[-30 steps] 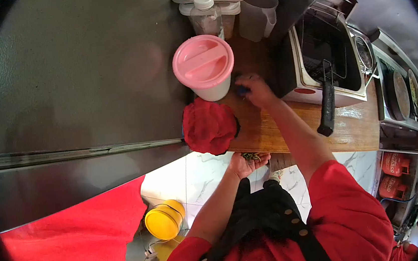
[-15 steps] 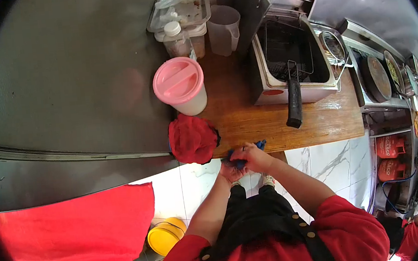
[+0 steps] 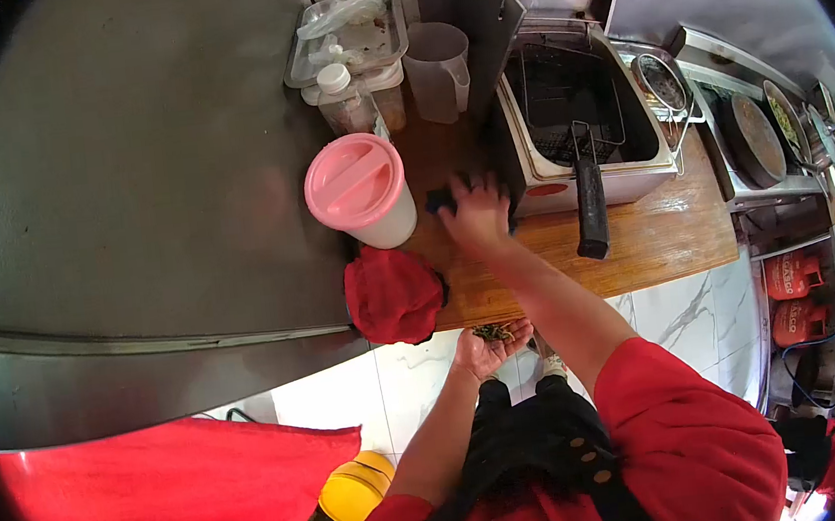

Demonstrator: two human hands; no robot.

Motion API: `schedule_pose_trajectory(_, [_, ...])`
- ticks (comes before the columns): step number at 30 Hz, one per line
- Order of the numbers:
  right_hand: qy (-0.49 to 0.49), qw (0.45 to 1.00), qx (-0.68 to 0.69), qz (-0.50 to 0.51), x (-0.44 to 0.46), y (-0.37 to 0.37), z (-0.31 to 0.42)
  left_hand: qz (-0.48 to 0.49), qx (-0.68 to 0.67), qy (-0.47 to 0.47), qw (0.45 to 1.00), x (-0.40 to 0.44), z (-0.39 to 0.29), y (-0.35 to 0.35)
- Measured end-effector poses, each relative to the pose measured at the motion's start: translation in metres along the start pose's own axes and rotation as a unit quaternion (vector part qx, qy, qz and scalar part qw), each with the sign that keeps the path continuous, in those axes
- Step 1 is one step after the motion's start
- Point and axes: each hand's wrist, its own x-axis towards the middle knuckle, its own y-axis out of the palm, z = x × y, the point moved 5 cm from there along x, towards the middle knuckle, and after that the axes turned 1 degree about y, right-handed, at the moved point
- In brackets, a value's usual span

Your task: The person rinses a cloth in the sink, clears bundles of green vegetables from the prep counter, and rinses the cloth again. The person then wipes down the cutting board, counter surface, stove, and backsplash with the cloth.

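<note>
Palm up and cupped just off the counter's front edge, my left hand [image 3: 485, 352] holds a small heap of greenish-brown scraps [image 3: 493, 333]. Over the wooden counter [image 3: 579, 263], my right hand [image 3: 480, 216] presses down with a dark blue cloth [image 3: 440, 200] under it; most of the cloth is hidden by the fingers. To the left of that hand stands a white tub with a pink lid [image 3: 356, 180]. A crumpled red cloth [image 3: 394, 295] lies at the counter's front left corner. On the right, close to the hand, sits a deep fryer [image 3: 592, 188].
The fryer basket's black handle [image 3: 591, 212] sticks out over the counter. Behind are a plastic jug [image 3: 439, 73], a capped bottle [image 3: 347, 106] and a metal tray [image 3: 303, 61]. A large steel surface [image 3: 149, 186] borders the left. A yellow bucket [image 3: 354, 490] stands on the floor.
My hands were together at the counter edge. The right one has moved forward onto the counter with the blue cloth; the left stays back, its scraps now visible. The view has shifted slightly.
</note>
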Motion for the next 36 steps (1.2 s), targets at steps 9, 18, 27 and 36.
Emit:
schedule_pose_trajectory(9, [-0.057, 0.998, -0.018, -0.017, 0.040, 0.030, -0.024, 0.010, -0.017, -0.009, 1.000, 0.002, 0.002, -0.009])
schedule_pose_trajectory(18, [-0.014, 0.999, -0.028, -0.042, -0.003, 0.044, -0.032, -0.007, -0.059, -0.030, 0.998, 0.005, 0.004, -0.019])
schedule_pose_trajectory(27, [-0.118, 0.956, 0.249, 0.106, -0.141, -0.018, -0.043, 0.089, -0.169, 0.020, 0.981, 0.012, 0.001, -0.045])
schedule_pose_trajectory(36, [0.077, 0.978, -0.005, -0.193, -0.085, -0.063, -0.249, -0.010, -0.063, 0.031, 0.997, 0.005, 0.005, -0.013])
